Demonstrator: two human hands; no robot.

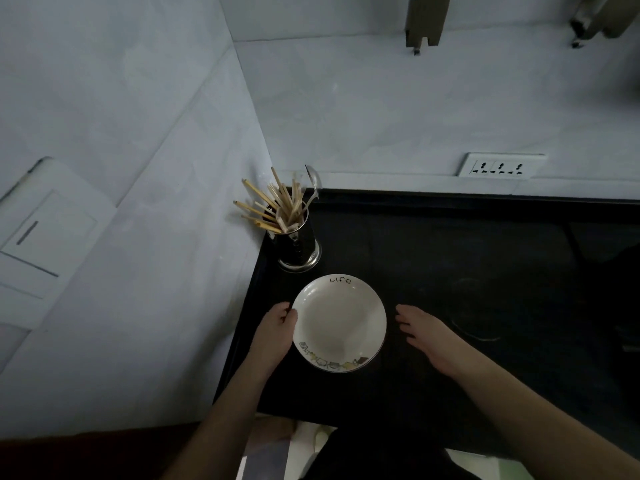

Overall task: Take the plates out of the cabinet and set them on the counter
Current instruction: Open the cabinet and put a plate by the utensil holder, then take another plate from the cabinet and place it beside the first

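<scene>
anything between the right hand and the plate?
Nothing. In the head view only a bare strip of black counter separates the open right hand from the plate; the left hand holds the plate's opposite rim.

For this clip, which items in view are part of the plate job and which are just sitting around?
Part of the job:
white plate, on the counter
black counter
left hand, touching the plate's rim
right hand, open, apart from the plate

Just sitting around:
metal utensil holder with chopsticks and a spoon
wall socket
</scene>
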